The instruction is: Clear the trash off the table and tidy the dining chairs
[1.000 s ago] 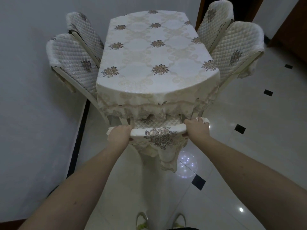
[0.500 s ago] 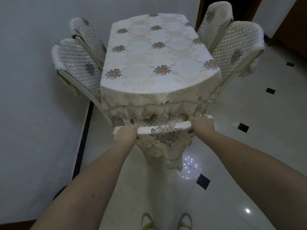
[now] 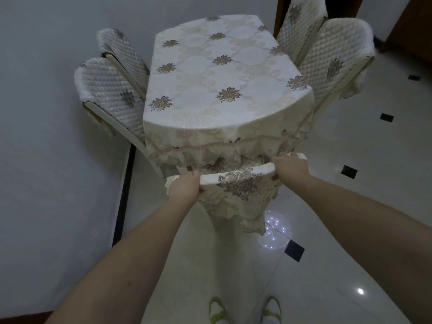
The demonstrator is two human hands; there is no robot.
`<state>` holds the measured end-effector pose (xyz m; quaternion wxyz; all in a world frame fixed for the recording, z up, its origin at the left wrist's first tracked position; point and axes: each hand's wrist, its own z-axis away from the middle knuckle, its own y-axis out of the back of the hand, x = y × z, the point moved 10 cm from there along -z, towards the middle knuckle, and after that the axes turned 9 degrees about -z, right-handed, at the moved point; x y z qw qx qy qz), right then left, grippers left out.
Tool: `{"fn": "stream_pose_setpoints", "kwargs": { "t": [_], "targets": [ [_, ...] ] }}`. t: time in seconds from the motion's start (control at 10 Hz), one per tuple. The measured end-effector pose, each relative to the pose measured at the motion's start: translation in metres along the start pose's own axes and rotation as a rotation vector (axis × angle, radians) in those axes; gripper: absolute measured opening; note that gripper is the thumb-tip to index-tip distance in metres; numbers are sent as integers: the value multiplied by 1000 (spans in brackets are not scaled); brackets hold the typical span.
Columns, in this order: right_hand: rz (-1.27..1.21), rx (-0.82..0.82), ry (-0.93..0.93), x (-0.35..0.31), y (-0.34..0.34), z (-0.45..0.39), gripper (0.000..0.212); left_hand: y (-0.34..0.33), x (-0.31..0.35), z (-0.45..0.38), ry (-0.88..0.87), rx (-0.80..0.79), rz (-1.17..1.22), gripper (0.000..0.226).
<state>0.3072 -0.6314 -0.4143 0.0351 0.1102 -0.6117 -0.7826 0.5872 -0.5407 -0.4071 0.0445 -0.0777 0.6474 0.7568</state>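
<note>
A dining table (image 3: 210, 108) under a cream floral cloth stands ahead of me, with no trash on its top. At its near end a covered dining chair (image 3: 238, 178) is tucked under the cloth's fringe. My left hand (image 3: 184, 188) grips the left end of the chair's top rail. My right hand (image 3: 291, 168) grips the right end. Only the chair's backrest and its hanging cover show; the seat is hidden under the table.
Two quilted chairs (image 3: 109, 90) stand along the table's left side against a grey wall (image 3: 46, 136). Two more chairs (image 3: 332, 54) stand on the right. A glossy tiled floor (image 3: 362, 206) with black inlays lies to the right. My shoes (image 3: 243, 309) are at the bottom.
The chair has slid forward, further under the table, with both hands still gripping its top rail. The view has shifted slightly to the left.
</note>
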Motion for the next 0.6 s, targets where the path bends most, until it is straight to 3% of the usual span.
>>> {"fn": "stream_pose_setpoints", "kwargs": {
  "t": [0.1,0.3,0.5,0.6],
  "targets": [
    [-60,14,-21,0,4,12,54,6,1,7,-13,-15,43,45],
    [-180,70,109,-19,23,71,54,23,2,37,-12,27,105,50],
    [-245,143,198,-19,35,136,64,46,5,101,58,218,118,60],
    [-266,170,216,-23,37,157,81,47,17,132,73,279,160,69]
  ]
}}
